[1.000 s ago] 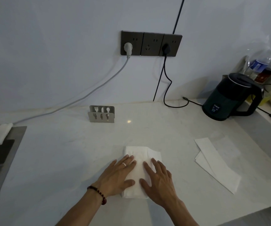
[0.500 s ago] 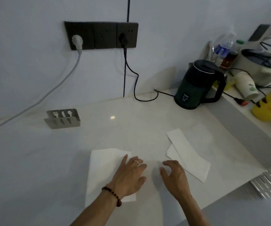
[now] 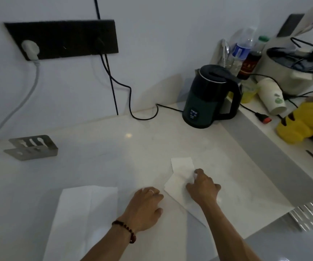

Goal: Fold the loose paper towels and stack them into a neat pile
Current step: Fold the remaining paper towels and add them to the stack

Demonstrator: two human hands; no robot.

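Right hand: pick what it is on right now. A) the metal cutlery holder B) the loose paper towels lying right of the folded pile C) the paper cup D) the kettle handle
B: the right hand grips the loose paper towels on the counter, well short of the kettle.

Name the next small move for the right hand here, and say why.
Probably lift the loose paper towels and carry them toward the folded towel: the right hand already pinches them, while the left hand rests between both.
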